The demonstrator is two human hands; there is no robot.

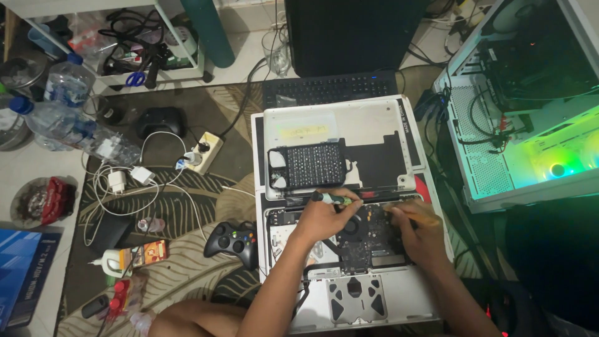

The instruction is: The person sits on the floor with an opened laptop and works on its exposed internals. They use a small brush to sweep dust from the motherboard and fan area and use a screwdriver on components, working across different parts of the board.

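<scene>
**Hands inside an opened laptop**

The left hand (321, 218) grips a green-handled screwdriver (331, 199) over the open laptop chassis (355, 306). The right hand (421, 231) rests curled on the logic board (374, 240); whether it holds anything cannot be told. The removed bottom cover (337, 125) lies just beyond, a game controller (232, 242) left.

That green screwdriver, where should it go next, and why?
Probably straight down, tip onto a screw near the fan. The left hand already grips the green screwdriver over the open laptop, and the right hand presses on the dark circuit board beside it. The tip is hidden behind the fingers, so which screw is unclear.
</scene>
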